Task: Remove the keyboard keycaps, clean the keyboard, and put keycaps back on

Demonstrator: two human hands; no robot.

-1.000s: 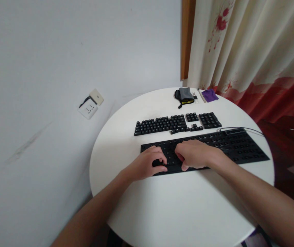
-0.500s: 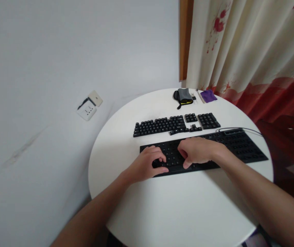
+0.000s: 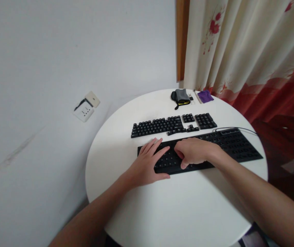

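Note:
A black keyboard base (image 3: 239, 145), its keycaps off, lies across the white table. My left hand (image 3: 147, 164) rests over its left end with fingers spread, the thumb along the front edge. Close by on the right, my right hand (image 3: 195, 151) is closed over the middle of the base, its fingers curled downward; what they grip, if anything, is hidden. Behind the base, loose black keycaps stand in keyboard layout: a main letter block (image 3: 157, 126), a small block (image 3: 188, 118), arrow keys (image 3: 192, 128) and a number pad block (image 3: 205, 121).
The round white table (image 3: 177, 206) stands against a wall with a socket (image 3: 83, 111). At its far edge lie a grey and black pouch (image 3: 182, 96) and a purple cloth (image 3: 205, 96). A cable (image 3: 242, 128) runs off to the right, near the curtain (image 3: 229, 51).
My left hand has opened from curled fingers to a spread, flatter pose on the keyboard base. The right hand stays closed at nearly the same spot. The view has shifted slightly.

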